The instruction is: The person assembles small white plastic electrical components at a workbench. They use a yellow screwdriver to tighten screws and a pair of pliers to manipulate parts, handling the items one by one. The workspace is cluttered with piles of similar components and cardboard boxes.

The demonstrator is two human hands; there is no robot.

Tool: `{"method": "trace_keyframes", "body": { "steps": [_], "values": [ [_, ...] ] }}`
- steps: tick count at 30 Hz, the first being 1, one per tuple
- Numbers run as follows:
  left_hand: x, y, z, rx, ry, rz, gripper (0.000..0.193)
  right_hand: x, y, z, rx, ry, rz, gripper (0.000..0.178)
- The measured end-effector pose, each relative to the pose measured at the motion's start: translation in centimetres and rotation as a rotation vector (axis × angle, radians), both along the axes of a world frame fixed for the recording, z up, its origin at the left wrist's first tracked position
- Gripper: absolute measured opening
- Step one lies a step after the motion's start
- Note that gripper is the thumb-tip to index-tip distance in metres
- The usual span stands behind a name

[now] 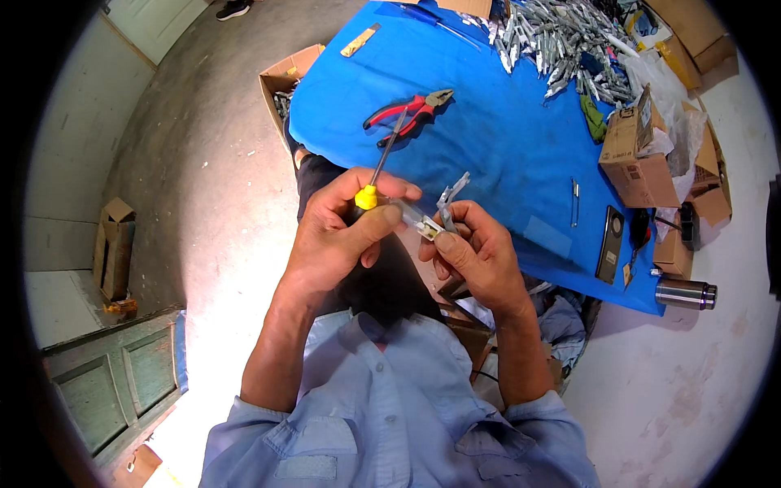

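**Two Hands Meet Over a Small White Fitting**

A worker's left hand (338, 224) and right hand (486, 256) come together around a small white piece (429, 231) just off the near edge of a blue-covered table (333, 122). The right thumb and fingers are clamped on the white piece and on a grey metal part (449, 202), whose free arm points to 1 o'clock. The left fingers are closed around a screwdriver (367, 197) while thumb and forefinger appear to pinch the piece's clear end; whether it is loose inside the metal is too small to tell.

The step in hand looks like seating or adjusting the white piece by fingertip, the screwdriver parked in the palm, its shaft aimed near 1 o'clock. The next move probably calls for a steady right-hand hold while the left aligns the clear end, or swings the blade down if a screw needs turning.

Both wrists are bent inward, the left forearm slanting toward 1 o'clock, the right toward 11.

Farther out, red-handled pliers (416, 115) lie at 12 o'clock, a heap of metal parts (541, 41) between 1 and 2, a phone (610, 245) at 3.
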State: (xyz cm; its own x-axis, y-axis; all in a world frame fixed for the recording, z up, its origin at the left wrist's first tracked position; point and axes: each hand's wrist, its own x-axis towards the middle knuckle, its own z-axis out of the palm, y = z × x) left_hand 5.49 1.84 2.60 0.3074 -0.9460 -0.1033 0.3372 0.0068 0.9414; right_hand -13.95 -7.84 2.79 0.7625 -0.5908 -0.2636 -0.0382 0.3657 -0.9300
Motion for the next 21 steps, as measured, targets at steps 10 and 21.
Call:
{"method": "trace_keyframes", "body": {
  "steps": [10, 21],
  "values": [
    [-0.1, -0.1, -0.1, -0.003, -0.011, -0.019, 0.014, 0.2, 0.3, 0.7, -0.165, 0.113, -0.068, 0.024],
    [-0.8, 0.4, 0.7, -0.027, -0.124, 0.029, 0.014, 0.0, 0.2, 0.7, -0.126, 0.046, -0.101, 0.024]
  ]
}}
